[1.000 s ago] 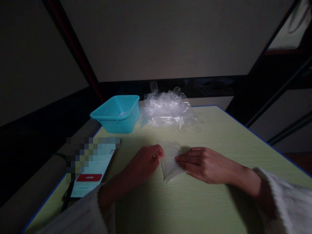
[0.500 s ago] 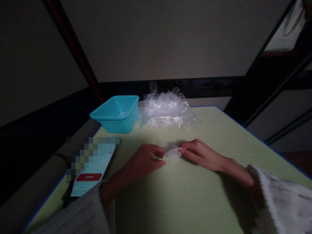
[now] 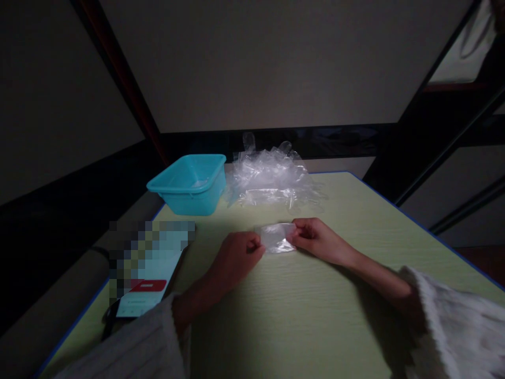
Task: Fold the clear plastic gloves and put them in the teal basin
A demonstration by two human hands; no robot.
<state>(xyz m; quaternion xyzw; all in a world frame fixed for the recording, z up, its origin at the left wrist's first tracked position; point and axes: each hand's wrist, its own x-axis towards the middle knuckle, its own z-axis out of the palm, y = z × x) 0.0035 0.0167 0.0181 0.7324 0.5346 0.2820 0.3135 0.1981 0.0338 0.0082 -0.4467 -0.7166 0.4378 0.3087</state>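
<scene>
Between my hands, low over the table, is a small flat rectangle of clear, shiny film that looks like a folded disposable plastic glove (image 3: 274,238). The fingers of my left hand (image 3: 239,258) are closed in a pinch at its left edge. At its right edge my right hand (image 3: 321,241) grips it between thumb and fingers. Farther back lies a loose heap of clear plastic gloves (image 3: 272,173), some with finger shapes sticking out.
A turquoise plastic basket (image 3: 189,197) stands at the back left, beside the heap, with something whitish inside. On the left lies a phone (image 3: 153,268) with its screen lit, partly pixelated. The pale table (image 3: 307,321) has a blue edge, with a wall panel behind it.
The folded film was curved up and seen nearly edge-on; now it is spread flat, its face showing. My right hand has risen slightly, and my left fingers have closed on the left edge.
</scene>
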